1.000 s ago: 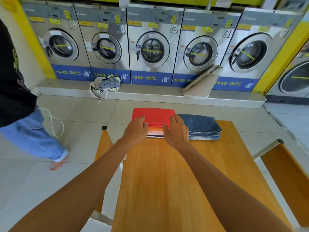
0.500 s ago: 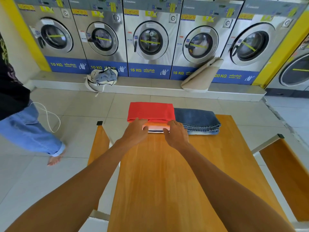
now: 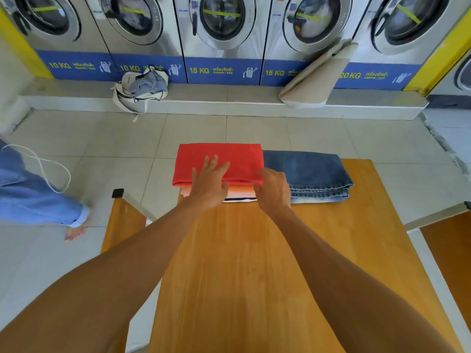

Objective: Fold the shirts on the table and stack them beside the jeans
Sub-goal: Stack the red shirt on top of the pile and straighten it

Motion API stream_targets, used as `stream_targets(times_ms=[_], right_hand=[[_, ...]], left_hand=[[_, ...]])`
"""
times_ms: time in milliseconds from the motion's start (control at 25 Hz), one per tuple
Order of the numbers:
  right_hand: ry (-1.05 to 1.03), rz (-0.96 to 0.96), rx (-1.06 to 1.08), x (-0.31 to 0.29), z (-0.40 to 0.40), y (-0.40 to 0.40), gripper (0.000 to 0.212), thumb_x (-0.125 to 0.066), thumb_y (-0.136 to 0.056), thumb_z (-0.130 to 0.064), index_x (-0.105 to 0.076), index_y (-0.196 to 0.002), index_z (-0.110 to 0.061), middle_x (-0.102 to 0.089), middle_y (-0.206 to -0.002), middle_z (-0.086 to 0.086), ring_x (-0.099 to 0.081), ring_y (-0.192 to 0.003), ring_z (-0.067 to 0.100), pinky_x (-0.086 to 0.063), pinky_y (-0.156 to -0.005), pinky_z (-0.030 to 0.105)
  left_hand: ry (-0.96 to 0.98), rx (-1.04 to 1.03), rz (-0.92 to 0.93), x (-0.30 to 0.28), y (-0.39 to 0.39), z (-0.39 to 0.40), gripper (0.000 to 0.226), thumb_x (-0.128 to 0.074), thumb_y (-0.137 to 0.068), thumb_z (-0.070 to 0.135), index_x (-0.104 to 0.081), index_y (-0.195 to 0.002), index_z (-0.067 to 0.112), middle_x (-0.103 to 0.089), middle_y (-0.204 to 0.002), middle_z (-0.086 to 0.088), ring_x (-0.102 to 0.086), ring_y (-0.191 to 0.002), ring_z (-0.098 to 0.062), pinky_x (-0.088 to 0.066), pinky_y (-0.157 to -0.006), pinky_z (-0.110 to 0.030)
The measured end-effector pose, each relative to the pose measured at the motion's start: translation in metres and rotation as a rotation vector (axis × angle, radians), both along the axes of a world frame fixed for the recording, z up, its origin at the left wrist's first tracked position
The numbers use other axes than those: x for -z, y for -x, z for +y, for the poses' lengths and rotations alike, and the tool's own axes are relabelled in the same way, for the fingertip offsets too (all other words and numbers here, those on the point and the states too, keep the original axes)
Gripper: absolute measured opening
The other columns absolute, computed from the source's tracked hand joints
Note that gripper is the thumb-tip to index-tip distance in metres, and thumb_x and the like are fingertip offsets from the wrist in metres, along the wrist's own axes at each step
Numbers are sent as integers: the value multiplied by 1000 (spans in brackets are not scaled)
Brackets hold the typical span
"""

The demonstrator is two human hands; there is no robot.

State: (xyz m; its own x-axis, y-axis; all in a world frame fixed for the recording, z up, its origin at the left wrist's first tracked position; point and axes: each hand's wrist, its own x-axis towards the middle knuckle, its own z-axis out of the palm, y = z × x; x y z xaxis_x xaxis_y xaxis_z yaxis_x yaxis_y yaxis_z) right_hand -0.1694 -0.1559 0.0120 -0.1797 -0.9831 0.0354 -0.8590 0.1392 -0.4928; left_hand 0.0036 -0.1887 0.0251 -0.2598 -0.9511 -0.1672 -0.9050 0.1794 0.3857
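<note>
Here, left hand (image 3: 210,183) flat on red shirt (image 3: 237,159), jeans (image 3: 308,171) beside, clothes in tote bag (image 3: 122,94)

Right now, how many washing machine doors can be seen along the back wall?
6. Five in a row: far left, second, middle, fourth, fifth. A sixth peeks in at the right edge; more may sit out of frame.

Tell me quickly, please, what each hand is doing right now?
Left hand: open, fingers straight, resting flat on the red shirt.
Right hand: fingers curled at the shirt's near right corner; grip cannot be told.
</note>
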Motion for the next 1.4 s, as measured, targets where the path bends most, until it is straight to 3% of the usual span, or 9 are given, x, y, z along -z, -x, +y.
stream_targets(times_ms=[120,320,520,640,760,880,1040,1240,1400], right_hand=[[-62,-63,-12,10,-12,8,32,-62,-90,-12,-66,-122,-15,-64,-125,3,-51,-118,31,-51,-85,42],[185,15,-18,15,-13,14,14,-61,-91,-11,-75,-94,-12,-71,-95,5,-60,-87,30,-50,-72,42],[235,104,0,15,-6,19,18,-63,-87,-5,-76,-96,-14,-70,-95,4,-59,-88,29,-48,-70,41],[150,-136,171,8,-11,17,25,-56,-86,-5,-67,-106,-13,-65,-100,4,-59,-88,24,-51,-67,40],[-108,-358,339,3,-27,9,26,-57,-91,-36,-58,-103,-14,-64,-88,0,-62,-76,20,-49,-62,34],[-105,-398,326,7,-30,10,17,-58,-92,-26,-66,-88,-11,-67,-75,3,-64,-70,20,-51,-61,33],[-88,-426,413,17,-22,20,18,-57,-96,-26,-65,-95,-10,-69,-81,2,-65,-76,19,-51,-66,33],[-96,-527,402,15,-22,16,14,-56,-98,-28,-61,-96,-15,-62,-77,-7,-57,-65,4,-41,-52,23],[-22,-532,478,16,-22,18,15,-57,-97,-25,-62,-97,-11,-61,-76,-6,-56,-67,5,-52,-65,31]], left_hand=[[-71,-37,-23,15,-1,-9,61,-48,-97,27,-21,-151,39,4,-163,-6,11,-150,-29,1,-115,-62],[-3,-60,-70,29,-1,-7,58,-45,-98,39,-20,-150,43,2,-164,-3,10,-150,-28,3,-115,-61],[170,-137,64,33,-12,-9,42,-56,-92,42,-54,-134,37,-36,-155,-3,-20,-148,-28,-7,-117,-60],[277,-171,142,32,-24,-9,26,-65,-87,38,-71,-111,32,-58,-137,2,-41,-136,-27,-18,-116,-57],[343,-151,167,29,-28,-8,20,-70,-84,35,-75,-102,30,-67,-125,4,-51,-124,-25,-31,-109,-57],[367,-124,169,28,-33,-9,18,-71,-83,34,-77,-98,29,-69,-122,4,-52,-118,-23,-38,-104,-53],[410,-113,134,38,-57,-4,14,-69,-85,31,-77,-96,27,-70,-120,2,-55,-115,-25,-43,-101,-41],[354,-373,225,42,-87,2,24,-69,-85,29,-70,-109,25,-65,-111,-1,-54,-104,-21,-55,-84,-36],[290,-419,229,39,-96,-3,21,-65,-87,39,-72,-102,26,-66,-109,1,-54,-103,-17,-44,-76,-23]])
